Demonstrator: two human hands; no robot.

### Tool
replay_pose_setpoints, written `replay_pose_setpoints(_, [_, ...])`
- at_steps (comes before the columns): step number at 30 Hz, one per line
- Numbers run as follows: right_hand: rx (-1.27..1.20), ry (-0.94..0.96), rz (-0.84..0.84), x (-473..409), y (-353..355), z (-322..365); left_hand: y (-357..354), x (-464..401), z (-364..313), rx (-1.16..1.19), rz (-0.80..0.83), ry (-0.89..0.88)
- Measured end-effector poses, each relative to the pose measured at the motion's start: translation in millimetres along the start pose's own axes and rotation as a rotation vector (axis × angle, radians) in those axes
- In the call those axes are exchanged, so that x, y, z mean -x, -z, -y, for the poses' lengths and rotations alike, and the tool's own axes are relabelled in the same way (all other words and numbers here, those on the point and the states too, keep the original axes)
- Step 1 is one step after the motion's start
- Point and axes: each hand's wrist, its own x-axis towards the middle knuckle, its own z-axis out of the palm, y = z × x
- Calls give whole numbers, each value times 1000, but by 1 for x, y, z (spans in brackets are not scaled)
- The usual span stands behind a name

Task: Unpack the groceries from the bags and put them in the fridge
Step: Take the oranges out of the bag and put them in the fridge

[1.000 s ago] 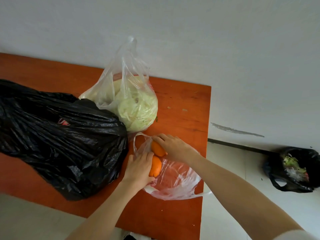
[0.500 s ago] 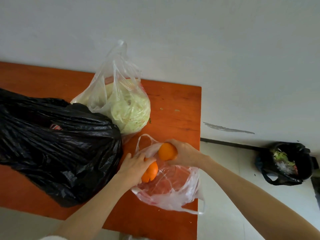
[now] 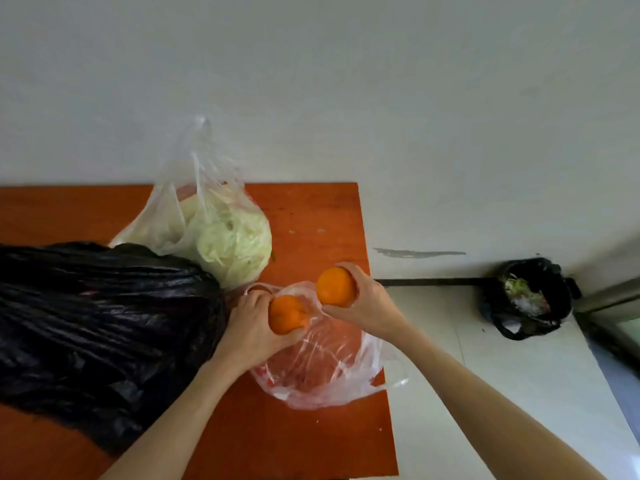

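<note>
My left hand (image 3: 252,327) grips an orange (image 3: 286,314) just above the mouth of a small clear plastic bag (image 3: 325,368) lying on the orange-brown table (image 3: 311,216). My right hand (image 3: 367,303) holds a second orange (image 3: 335,286), lifted a little higher and to the right of the first. Behind them a clear bag with a pale green cabbage (image 3: 232,240) stands on the table. A large black bag (image 3: 97,323) fills the table's left side; its contents are hidden.
The table's right edge runs beside my right forearm, with pale floor beyond it. A black bin bag (image 3: 526,299) holding scraps sits on the floor against the white wall at the right. A metal door frame (image 3: 609,299) shows at the far right.
Both hands have lifted their oranges up out of the clear bag. The right orange rose higher and moved right. The bag now lies slack on the table.
</note>
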Motion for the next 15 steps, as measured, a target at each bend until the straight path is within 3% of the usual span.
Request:
replay_pose_setpoints(5, [-87,-125,-213,43,18,22,35,4,-23,340,14,-67])
replay_pose_setpoints(11, [-233,-310,-583,140,13,39,43,28,-47,327,112,-329])
replay_pose_setpoints(15, [-206,-400,-754,217,-3,42,30,58,-70,268,199,-467])
